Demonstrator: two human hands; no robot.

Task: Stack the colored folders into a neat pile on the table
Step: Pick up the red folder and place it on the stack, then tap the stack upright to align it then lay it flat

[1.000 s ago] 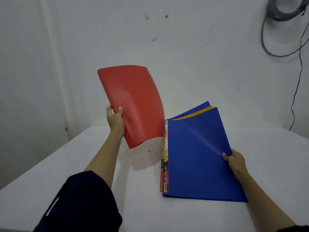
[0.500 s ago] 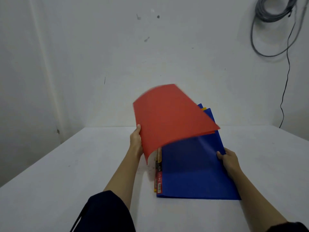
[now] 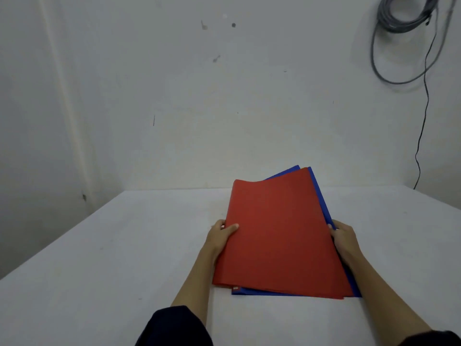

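Two colours show in the pile: a red folder (image 3: pixel 282 233) lies atop a blue folder (image 3: pixel 321 196) on the white table (image 3: pixel 99 258). Left hand (image 3: pixel 220 237) grips the red folder's left edge, thumb on top; right hand (image 3: pixel 344 238) clasps the pile's right edge. Coiled cable (image 3: pixel 404 18) hangs on the wall behind.

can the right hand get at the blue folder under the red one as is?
Probably yes: the right hand already sits at the pile's right edge, where a strip of blue folder sticks out past the red folder.
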